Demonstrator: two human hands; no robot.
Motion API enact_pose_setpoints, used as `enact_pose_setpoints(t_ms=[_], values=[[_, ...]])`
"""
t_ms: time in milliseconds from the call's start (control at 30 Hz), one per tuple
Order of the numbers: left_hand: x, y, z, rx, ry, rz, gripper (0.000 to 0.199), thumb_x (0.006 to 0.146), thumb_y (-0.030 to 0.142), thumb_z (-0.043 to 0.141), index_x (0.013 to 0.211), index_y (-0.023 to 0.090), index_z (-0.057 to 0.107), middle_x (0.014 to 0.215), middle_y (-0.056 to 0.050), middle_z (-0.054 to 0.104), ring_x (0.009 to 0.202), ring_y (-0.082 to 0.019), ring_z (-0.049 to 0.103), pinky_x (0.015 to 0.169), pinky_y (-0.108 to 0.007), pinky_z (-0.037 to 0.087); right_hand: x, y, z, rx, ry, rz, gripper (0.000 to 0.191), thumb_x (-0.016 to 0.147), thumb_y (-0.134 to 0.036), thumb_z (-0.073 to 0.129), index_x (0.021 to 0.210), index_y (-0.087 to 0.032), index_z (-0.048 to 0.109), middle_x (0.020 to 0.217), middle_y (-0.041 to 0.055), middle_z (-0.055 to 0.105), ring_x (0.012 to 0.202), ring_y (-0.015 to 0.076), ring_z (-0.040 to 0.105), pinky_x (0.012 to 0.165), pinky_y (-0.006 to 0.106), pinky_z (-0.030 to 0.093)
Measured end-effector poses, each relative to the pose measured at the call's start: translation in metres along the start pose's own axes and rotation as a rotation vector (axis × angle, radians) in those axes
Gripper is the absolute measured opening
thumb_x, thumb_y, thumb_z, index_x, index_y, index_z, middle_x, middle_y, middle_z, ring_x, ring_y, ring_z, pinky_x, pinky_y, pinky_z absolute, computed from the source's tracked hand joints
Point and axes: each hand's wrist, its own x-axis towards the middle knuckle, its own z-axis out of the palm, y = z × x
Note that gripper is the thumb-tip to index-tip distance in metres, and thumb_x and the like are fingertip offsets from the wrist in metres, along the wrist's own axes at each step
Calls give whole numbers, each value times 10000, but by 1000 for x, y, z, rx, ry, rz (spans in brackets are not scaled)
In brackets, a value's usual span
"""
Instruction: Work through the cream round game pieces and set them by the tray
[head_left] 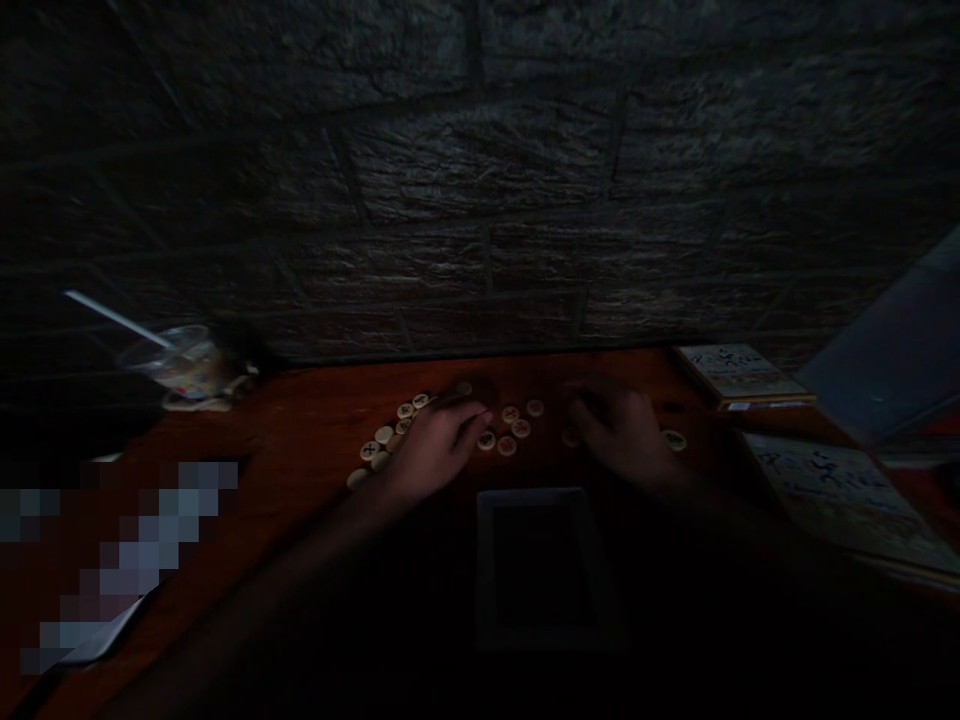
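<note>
Several round Chinese chess pieces lie on the wooden table under dim light. My left hand (436, 440) is among them, beside a cluster of pale pieces (384, 435); its thumb and forefinger are pressed together, and anything between them is hidden. Right of its fingertips lie a black-marked piece (486, 440) and several red-marked pieces (520, 428). My right hand (626, 430) reaches over the table with thumb and fingers apart, near a blurred piece (570, 437). A green-marked piece (675, 440) rests beside its outer edge. Below the hands is a dark rectangular tray (486, 560).
Two flat printed boxes, one farther back (739, 370) and one nearer (855, 490), lie at the right. A clear plastic cup (187, 365) with a straw stands at the far left. A stone-block wall (480, 200) rises along the table's back edge.
</note>
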Motion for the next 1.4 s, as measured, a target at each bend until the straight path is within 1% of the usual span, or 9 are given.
enact_pose_setpoints(t_ms=[200, 367, 533, 700, 867, 967, 1100, 1233, 1400], values=[[1, 5, -2, 3, 12, 91, 141, 1011, 226, 614, 1004, 198, 752, 982, -39, 769, 928, -213, 713, 833, -357, 516, -2, 0, -1, -85, -46, 0, 213, 884, -240, 589, 924, -183, 790, 909, 92, 821, 771, 229, 766, 675, 307, 533], [-3, 6, 3, 21, -52, 188, 148, 966, 319, 699, 1049, 216, 764, 1072, -49, 733, 1037, -228, 688, 907, -377, 530, -3, -1, 0, -72, -50, 24, 225, 894, -255, 580, 925, -183, 790, 850, 77, 809, 717, 209, 746, 632, 294, 505], [-4, 2, 7, 14, -63, 198, 112, 972, 295, 684, 1025, 227, 756, 1096, -35, 718, 1079, -221, 667, 957, -390, 521, -2, -3, 1, -34, -71, 10, 213, 874, -219, 585, 933, -187, 788, 831, 66, 806, 698, 199, 737, 619, 288, 502], [-4, 4, 6, 1, -70, 172, 106, 964, 295, 676, 995, 225, 749, 1087, -44, 726, 1065, -228, 670, 937, -400, 528, -3, -4, 2, -14, -77, 0, 206, 881, -210, 595, 942, -178, 790, 828, 68, 806, 692, 199, 738, 617, 291, 515], [-4, 5, 6, 1, -63, 181, 60, 916, 252, 710, 967, 225, 726, 1072, -31, 721, 1052, -228, 665, 965, -413, 512, -5, -4, 3, 16, -129, -56, 201, 906, -180, 645, 1042, -175, 793, 971, 80, 827, 807, 208, 768, 699, 305, 564], [-4, 6, 6, 6, -77, 182, 73, 927, 258, 693, 989, 231, 720, 1090, -34, 718, 1062, -232, 666, 963, -414, 514, -6, -7, 6, 26, -185, -185, 187, 948, -200, 673, 1090, -178, 793, 1056, 90, 812, 929, 219, 757, 811, 336, 576], [-4, 6, 4, 10, -99, 185, 138, 903, 320, 736, 1007, 231, 726, 1101, -46, 715, 1079, -254, 665, 971, -437, 514, -4, -7, 11, -94, -240, -361, 192, 983, -238, 689, 1136, -214, 802, 1093, 94, 784, 1041, 255, 699, 931, 425, 536], [-3, 5, 3, 4, -114, 210, 187, 895, 343, 751, 1048, 237, 734, 1118, -50, 716, 1118, -264, 657, 995, -438, 506, -5, -5, 10, -200, -300, -359, 256, 963, -246, 727, 1211, -268, 787, 1205, 98, 751, 1150, 295, 649, 972, 496, 483], [-3, 5, 4, -5, -114, 214, 125, 907, 265, 716, 1029, 245, 737, 1118, -38, 718, 1098, -247, 664, 982, -423, 509, -6, -7, 4, -182, -333, -337, 213, 929, -248, 770, 1131, -299, 814, 1207, 88, 736, 1150, 296, 635, 977, 511, 457]])
